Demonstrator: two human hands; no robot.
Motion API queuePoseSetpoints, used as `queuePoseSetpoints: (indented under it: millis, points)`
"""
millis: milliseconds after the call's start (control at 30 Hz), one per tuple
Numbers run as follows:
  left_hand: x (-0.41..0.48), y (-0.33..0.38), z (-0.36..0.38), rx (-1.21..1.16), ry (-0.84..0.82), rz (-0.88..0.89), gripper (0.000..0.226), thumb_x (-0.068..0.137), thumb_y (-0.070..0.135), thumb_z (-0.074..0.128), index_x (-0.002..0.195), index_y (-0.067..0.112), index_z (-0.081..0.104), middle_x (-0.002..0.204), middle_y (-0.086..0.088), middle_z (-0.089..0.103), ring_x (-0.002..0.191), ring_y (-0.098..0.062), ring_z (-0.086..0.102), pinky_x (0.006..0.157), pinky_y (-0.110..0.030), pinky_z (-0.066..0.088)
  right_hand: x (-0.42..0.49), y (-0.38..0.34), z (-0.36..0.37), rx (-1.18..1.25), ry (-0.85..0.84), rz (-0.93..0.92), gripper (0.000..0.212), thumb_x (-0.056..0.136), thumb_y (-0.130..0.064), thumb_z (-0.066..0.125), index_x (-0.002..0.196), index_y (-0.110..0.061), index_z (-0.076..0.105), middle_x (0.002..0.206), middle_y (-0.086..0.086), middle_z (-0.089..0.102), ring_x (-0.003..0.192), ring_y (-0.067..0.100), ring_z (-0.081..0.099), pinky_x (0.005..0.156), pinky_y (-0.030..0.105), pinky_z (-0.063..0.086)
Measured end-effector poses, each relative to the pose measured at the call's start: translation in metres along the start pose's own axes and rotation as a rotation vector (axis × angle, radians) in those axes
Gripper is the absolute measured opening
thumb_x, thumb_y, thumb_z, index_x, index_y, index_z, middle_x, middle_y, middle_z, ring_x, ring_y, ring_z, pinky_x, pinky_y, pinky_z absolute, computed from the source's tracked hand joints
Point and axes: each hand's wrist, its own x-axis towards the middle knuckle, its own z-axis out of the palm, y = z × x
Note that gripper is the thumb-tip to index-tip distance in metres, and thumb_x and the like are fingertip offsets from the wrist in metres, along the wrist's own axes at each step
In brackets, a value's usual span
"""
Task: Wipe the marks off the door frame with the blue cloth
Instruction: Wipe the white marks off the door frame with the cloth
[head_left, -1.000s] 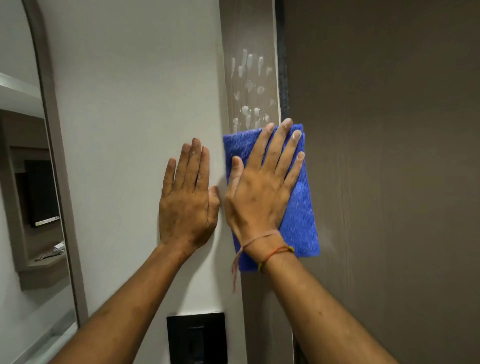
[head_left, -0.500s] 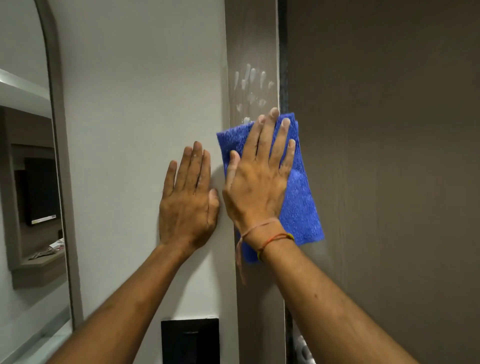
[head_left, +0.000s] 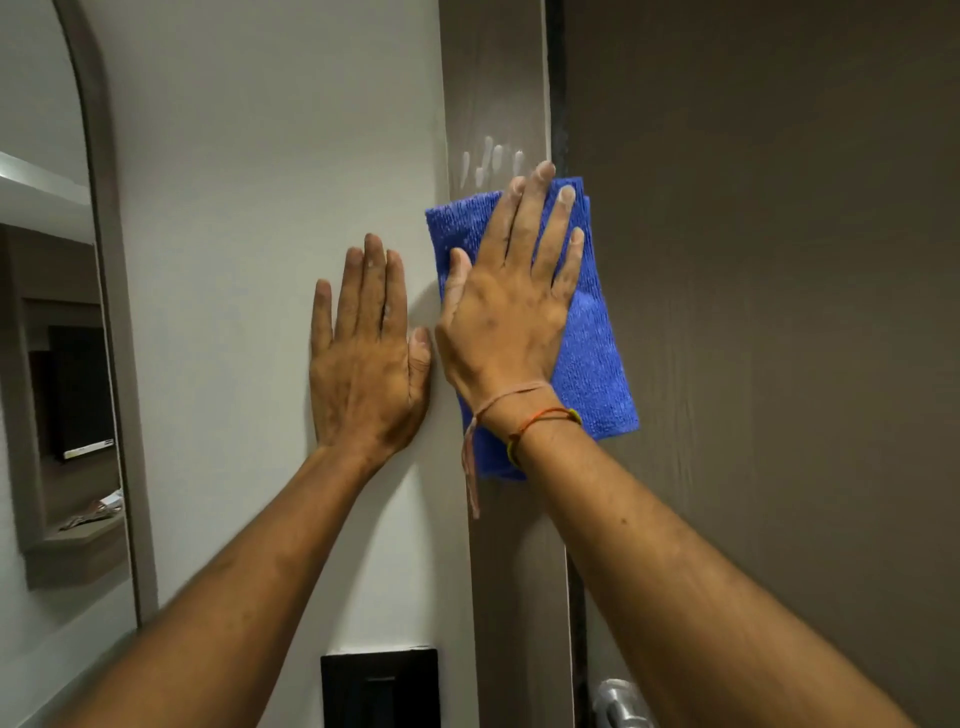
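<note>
Here the right hand (head_left: 506, 317) presses the blue cloth (head_left: 592, 364) flat-fingered against the door frame (head_left: 511, 571), left hand (head_left: 363, 358) splayed on the wall (head_left: 260, 208).

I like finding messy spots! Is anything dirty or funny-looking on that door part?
Yes. Pale whitish streaks smear the brown door frame, just above the blue cloth under the right hand. Nothing looks broken.

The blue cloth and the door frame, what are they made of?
The blue cloth looks like soft microfibre or terry: its surface is fuzzy with tiny loops. The door frame looks like wood or wood-look laminate, brown and matte with faint grain lines; which one cannot be told.
</note>
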Motion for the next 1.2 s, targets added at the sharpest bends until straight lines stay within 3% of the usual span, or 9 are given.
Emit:
queuePoseSetpoints:
  millis: [333,667,967,1200]
  points:
    - [-0.008,-0.005,0.002,-0.004,0.030,-0.023,0.065,0.093,0.034,0.023,0.149,0.011,-0.001,0.160,-0.012,0.001,0.146,-0.020,-0.005,0.119,-0.043,0.000,-0.041,0.007,0.003,0.001,-0.015,0.030,0.066,0.095,-0.039,0.022,0.148,-0.003,0.006,0.159,0.018,0.008,0.147,0.034,0.006,0.120,0.046,0.009]
    - [-0.007,-0.005,0.003,0.016,0.032,-0.028,0.064,0.093,0.034,0.025,0.149,0.010,0.004,0.159,-0.013,0.005,0.147,-0.024,0.001,0.119,-0.045,0.002,0.063,-0.017,-0.002,0.035,0.050,0.038,0.067,0.096,-0.040,0.024,0.148,-0.002,0.004,0.160,0.017,0.004,0.147,0.034,0.002,0.121,0.046,0.006]
    - [0.004,-0.007,0.001,0.012,0.029,-0.004,0.065,0.092,0.033,0.024,0.149,0.011,0.001,0.160,-0.013,0.003,0.147,-0.023,-0.001,0.120,-0.045,0.002,-0.001,0.001,-0.001,0.008,-0.016,-0.003,0.067,0.096,-0.039,0.022,0.148,-0.003,0.002,0.160,0.017,0.003,0.147,0.034,0.001,0.120,0.045,0.004]
    - [0.004,-0.007,0.001,0.024,0.033,0.001,0.065,0.092,0.032,0.026,0.149,0.009,0.005,0.159,-0.013,0.005,0.147,-0.024,0.000,0.120,-0.044,0.003,0.060,-0.015,-0.007,0.021,-0.003,-0.015,0.067,0.096,-0.039,0.024,0.148,-0.002,0.002,0.160,0.018,0.001,0.147,0.035,-0.002,0.121,0.047,0.003]
